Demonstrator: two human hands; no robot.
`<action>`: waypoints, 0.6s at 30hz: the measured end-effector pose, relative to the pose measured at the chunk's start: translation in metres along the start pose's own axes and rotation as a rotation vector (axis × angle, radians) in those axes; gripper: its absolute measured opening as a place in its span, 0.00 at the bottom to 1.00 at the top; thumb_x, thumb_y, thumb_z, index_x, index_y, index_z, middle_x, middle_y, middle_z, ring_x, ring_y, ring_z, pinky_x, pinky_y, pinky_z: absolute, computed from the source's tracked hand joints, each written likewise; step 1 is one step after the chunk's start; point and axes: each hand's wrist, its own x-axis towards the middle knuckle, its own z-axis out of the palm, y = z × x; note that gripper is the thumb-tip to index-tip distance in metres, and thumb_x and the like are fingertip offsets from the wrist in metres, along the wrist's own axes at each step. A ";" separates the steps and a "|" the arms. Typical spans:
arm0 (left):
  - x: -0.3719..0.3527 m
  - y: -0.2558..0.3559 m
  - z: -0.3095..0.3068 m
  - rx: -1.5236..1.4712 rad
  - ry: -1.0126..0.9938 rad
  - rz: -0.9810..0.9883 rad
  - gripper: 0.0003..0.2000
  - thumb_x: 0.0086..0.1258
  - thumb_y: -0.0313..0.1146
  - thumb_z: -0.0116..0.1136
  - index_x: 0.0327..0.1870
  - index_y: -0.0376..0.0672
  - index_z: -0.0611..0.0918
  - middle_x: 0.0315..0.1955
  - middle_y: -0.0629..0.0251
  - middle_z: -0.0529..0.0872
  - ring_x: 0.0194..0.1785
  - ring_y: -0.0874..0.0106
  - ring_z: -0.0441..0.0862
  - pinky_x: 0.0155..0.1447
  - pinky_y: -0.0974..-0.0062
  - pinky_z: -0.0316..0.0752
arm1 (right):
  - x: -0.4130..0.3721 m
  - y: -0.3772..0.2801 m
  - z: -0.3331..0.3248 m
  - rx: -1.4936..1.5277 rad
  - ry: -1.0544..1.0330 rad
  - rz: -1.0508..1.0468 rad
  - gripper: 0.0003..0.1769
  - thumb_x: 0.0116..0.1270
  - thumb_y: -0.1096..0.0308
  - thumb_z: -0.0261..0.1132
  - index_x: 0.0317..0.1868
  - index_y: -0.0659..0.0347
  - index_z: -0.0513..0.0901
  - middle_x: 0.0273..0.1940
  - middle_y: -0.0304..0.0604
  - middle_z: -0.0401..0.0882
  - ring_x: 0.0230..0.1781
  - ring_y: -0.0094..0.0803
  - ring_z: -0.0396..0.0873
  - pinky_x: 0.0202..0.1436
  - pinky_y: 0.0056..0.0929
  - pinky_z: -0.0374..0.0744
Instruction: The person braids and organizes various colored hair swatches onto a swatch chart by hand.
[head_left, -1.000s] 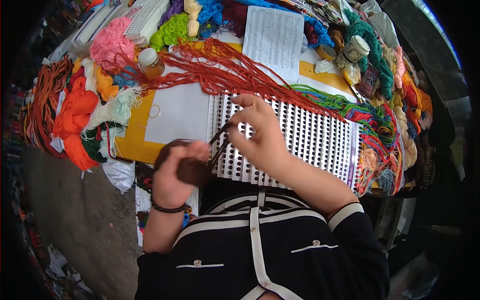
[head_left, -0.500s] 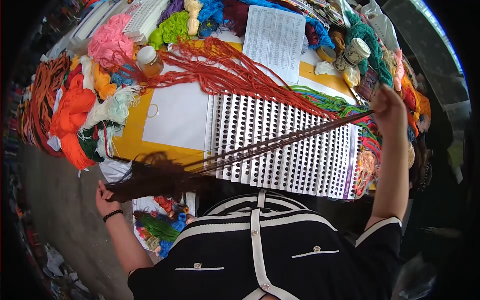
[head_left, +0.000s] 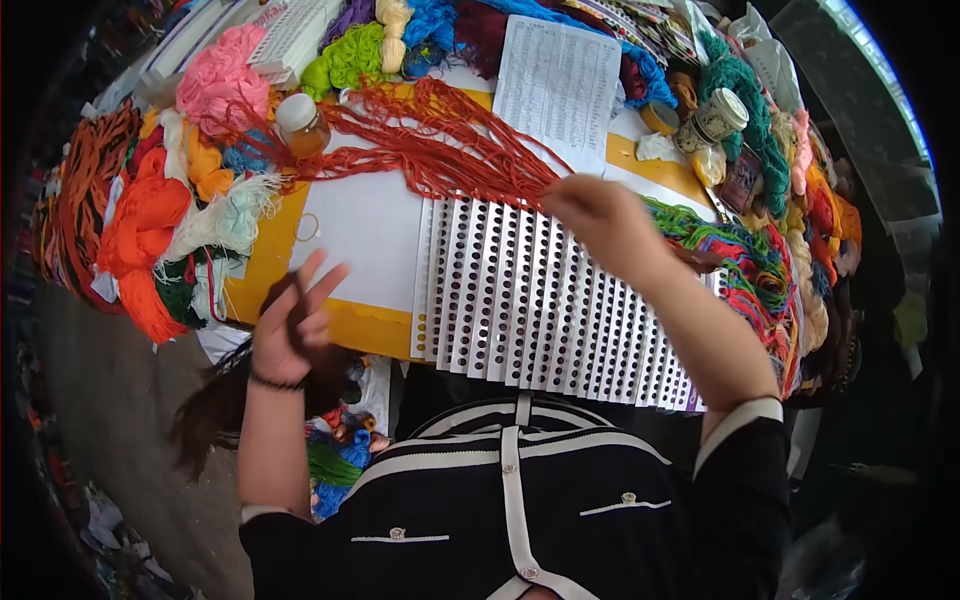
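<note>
My left hand [head_left: 288,338], wearing a dark bead bracelet, holds a dark brown thread skein [head_left: 215,405]. Two of its fingers stretch upward, while the skein hangs loosely below the table's front edge. Bent over the punched white cards is my right hand [head_left: 605,222], slightly blurred. Its fingers are drawn together at the end of the long red threads [head_left: 440,150]; whatever is between them is hidden. White thread cards [head_left: 520,290] with rows of dark holes lie overlapped beneath that hand. A short brown bit of thread [head_left: 700,260] shows behind the right forearm.
Colored skeins surround the work area, with orange ones [head_left: 145,240] at left and multicolored threads [head_left: 755,260] at right. A lidded jar [head_left: 302,125], a printed sheet [head_left: 555,85] and a patterned cup [head_left: 715,118] stand or lie toward the back. A rubber band [head_left: 308,227] rests on white paper.
The brown strands stretched between both hands are no longer taut. My right hand has moved left to the red threads' end; my left hand has moved right and up, its skein now hanging.
</note>
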 end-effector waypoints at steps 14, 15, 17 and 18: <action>0.182 -0.041 0.016 1.487 0.500 -0.022 0.13 0.59 0.39 0.60 0.40 0.41 0.77 0.31 0.64 0.82 0.32 0.74 0.78 0.37 0.75 0.72 | 0.105 0.045 0.128 0.044 -0.187 0.163 0.15 0.62 0.63 0.56 0.31 0.66 0.82 0.22 0.50 0.79 0.24 0.40 0.78 0.35 0.35 0.76; 0.183 -0.042 0.013 1.491 0.514 -0.023 0.12 0.59 0.38 0.59 0.39 0.41 0.76 0.30 0.65 0.81 0.32 0.74 0.78 0.38 0.76 0.72 | 0.105 0.044 0.127 0.130 -0.240 0.241 0.15 0.61 0.62 0.54 0.29 0.64 0.83 0.23 0.51 0.79 0.27 0.45 0.79 0.38 0.38 0.77; 0.184 -0.041 0.008 1.503 0.542 -0.016 0.11 0.58 0.36 0.58 0.37 0.40 0.75 0.28 0.66 0.79 0.31 0.76 0.77 0.40 0.77 0.72 | 0.107 0.044 0.127 0.123 -0.249 0.242 0.16 0.61 0.61 0.54 0.28 0.63 0.83 0.22 0.50 0.79 0.26 0.43 0.79 0.38 0.37 0.77; 0.182 -0.039 -0.001 1.516 0.496 0.013 0.10 0.58 0.34 0.57 0.37 0.41 0.76 0.26 0.69 0.77 0.30 0.77 0.75 0.39 0.78 0.71 | 0.108 0.044 0.128 0.075 -0.253 0.222 0.16 0.61 0.61 0.54 0.27 0.63 0.83 0.22 0.50 0.79 0.26 0.44 0.79 0.38 0.37 0.77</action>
